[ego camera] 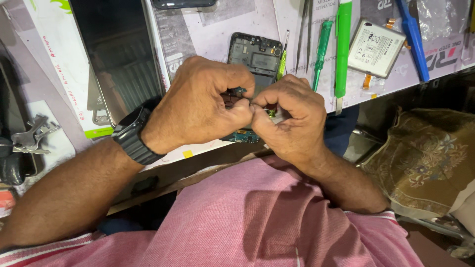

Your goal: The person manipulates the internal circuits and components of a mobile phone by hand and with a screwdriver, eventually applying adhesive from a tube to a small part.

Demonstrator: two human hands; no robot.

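Note:
An opened phone frame [257, 57] lies on the workbench with its insides showing, its lower part hidden under my hands. My left hand [200, 104], with a black watch [132, 136] on the wrist, pinches a small dark part of the phone between thumb and fingers. My right hand [292, 118] is closed against it, gripping a thin metal tool [273, 114] whose tip meets the left fingertips. A small yellow-green screwdriver [282, 62] lies beside the frame, just above my right hand.
Green screwdrivers [322, 47] and a longer green tool [342, 47] lie right of the phone, then a white phone battery [376, 47] and a blue tool [413, 39]. A dark tablet screen [116, 54] lies left. Keys [32, 133] at far left, patterned cushion [425, 158] right.

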